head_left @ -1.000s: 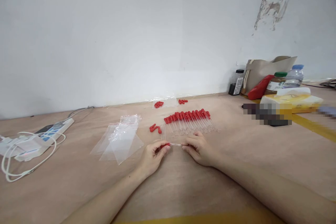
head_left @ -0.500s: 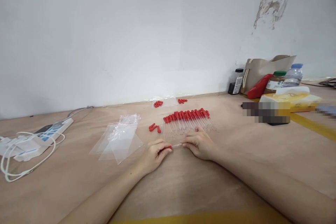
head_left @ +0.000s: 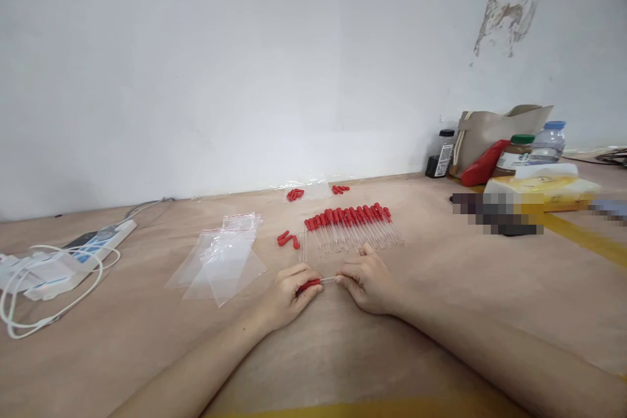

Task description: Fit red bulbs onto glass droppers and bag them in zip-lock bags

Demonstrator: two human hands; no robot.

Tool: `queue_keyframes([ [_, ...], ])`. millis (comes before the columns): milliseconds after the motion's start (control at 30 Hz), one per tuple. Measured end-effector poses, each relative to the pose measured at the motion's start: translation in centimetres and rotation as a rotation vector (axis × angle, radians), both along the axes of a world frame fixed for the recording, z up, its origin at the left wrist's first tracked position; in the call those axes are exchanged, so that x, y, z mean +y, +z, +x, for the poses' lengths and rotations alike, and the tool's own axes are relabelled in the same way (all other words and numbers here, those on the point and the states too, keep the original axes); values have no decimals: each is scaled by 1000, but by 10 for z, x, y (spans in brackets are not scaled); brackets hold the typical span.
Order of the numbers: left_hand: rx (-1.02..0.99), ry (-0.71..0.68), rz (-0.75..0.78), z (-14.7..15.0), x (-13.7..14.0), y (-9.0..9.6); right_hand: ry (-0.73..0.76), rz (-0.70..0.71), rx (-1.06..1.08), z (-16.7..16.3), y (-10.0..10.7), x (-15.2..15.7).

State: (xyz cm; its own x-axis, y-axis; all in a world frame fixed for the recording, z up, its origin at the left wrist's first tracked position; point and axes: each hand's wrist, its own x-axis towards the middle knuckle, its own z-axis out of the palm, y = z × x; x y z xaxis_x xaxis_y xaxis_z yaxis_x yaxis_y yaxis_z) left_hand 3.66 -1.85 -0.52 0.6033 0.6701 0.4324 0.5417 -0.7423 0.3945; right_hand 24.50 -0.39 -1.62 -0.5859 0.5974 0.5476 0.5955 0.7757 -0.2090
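My left hand (head_left: pixel 292 292) is closed around a red rubber dropper bulb (head_left: pixel 308 285), whose open end points right. My right hand (head_left: pixel 365 281) pinches a thin clear pipette tube (head_left: pixel 328 279), its left end meeting the bulb's mouth; how deep it sits inside cannot be seen. Just beyond my hands lies a row of droppers (head_left: pixel 350 225), red bulbs pointing away and clear tips towards me. A few bare tubes (head_left: pixel 304 245) lie at the row's left end, beside several loose red bulbs (head_left: pixel 289 239).
Clear zip bags (head_left: pixel 223 268) overlap on the left. Farther left is a power strip (head_left: pixel 83 261) with white cables. Red bulbs (head_left: pixel 295 194) lie near the wall on clear plastic. To the right stand a dark bottle (head_left: pixel 439 155), a beige bag (head_left: pixel 494 134), a jar (head_left: pixel 514 153) and a tissue pack (head_left: pixel 543 192).
Both hands have shifted slightly nearer to me. More of the red bulb shows in my left hand, and the visible stretch of tube between the hands is a little shorter.
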Motion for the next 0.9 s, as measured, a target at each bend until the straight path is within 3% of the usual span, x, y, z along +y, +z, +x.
queue_keyframes([
  [267,-72,0,79,-11,10,0,-58,-44,-19,-10,10,-10],
  [400,-141,170,115,-16,13,-2,-149,-61,-29,-7,18,-12],
  [500,-123,384,98,-22,15,-4,-293,-179,57,2,26,0],
  [567,-97,454,57,-26,18,-7,-396,-298,129,6,32,15],
  [733,-62,452,5,-29,21,-12,-667,-396,226,-8,44,51],
  [900,-59,457,11,-29,21,-14,-762,-392,153,-38,34,70],
])
